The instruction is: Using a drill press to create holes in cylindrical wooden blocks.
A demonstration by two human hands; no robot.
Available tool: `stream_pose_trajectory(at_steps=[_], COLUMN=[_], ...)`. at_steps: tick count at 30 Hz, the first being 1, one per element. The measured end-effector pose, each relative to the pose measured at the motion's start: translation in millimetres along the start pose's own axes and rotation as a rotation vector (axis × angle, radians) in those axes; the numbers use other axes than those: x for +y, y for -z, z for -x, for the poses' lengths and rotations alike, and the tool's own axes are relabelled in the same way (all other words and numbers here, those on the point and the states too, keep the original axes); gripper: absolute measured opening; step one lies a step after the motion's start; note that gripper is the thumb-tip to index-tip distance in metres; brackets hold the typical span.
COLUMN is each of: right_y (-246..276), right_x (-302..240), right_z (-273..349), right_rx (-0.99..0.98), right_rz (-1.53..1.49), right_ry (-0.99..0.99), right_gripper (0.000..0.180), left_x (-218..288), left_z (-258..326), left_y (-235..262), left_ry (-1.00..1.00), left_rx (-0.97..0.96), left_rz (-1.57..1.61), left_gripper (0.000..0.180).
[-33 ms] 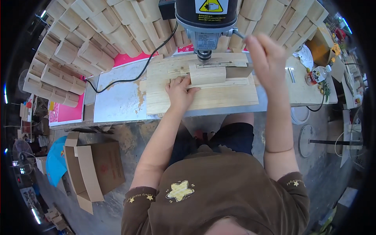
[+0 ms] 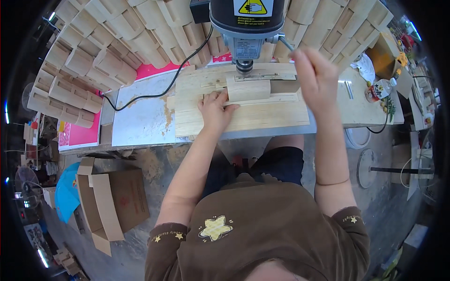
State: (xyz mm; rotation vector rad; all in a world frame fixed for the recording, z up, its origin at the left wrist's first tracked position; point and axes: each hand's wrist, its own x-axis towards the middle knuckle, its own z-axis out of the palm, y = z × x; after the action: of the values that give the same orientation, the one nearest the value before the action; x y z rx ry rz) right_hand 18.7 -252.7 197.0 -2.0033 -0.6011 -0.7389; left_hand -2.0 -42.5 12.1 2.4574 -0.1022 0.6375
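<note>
A curved, half-round pale wooden piece (image 2: 249,90) lies in a wooden jig (image 2: 262,111) of flat boards and strips. My left hand (image 2: 217,108) rests on the jig at the piece's left end, fingers spread, the index finger against that end and the thumb by the front strip. Above the back of the piece hangs the chuck (image 2: 244,66) of a drill press (image 2: 247,16); I cannot make out a bit below it. My right hand (image 2: 319,77), slightly blurred, is closed around the outer end of the press's metal lever (image 2: 285,42), hiding its tip.
Stacked wooden pieces with cut-out slots (image 2: 112,65) wall the back of the table. A black cable (image 2: 154,95) crosses its left side. At right stands a clear bottle (image 2: 378,91) near a white cloth (image 2: 364,68). An opened cardboard box (image 2: 126,199) sits on the floor at left.
My right hand has come slightly nearer to me and to the left, with the lever in it. The left hand and the wooden piece have not visibly moved.
</note>
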Motion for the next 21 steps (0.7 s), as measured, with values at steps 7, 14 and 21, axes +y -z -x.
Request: stream_pose_trajectory(at_steps=[7,14,21], right_y=[-43,-65,-17], right_x=[50,62,36], right_z=[53,54,14], right_rx=[0.146,0.146,0.24], right_rz=[-0.024,-0.079,0.0], right_ry=[0.088,0.2,0.128], right_gripper=[0.008,0.01,0.013], left_x=[6,-6,5], left_z=[-5,-1,4], left_y=[-1,4,-3], left_ry=[0.05,0.038,0.033], left_rx=[-0.08,0.029,0.007], left_rz=[-0.005,0.015,-0.02], left_gripper=[0.049,0.037,0.044])
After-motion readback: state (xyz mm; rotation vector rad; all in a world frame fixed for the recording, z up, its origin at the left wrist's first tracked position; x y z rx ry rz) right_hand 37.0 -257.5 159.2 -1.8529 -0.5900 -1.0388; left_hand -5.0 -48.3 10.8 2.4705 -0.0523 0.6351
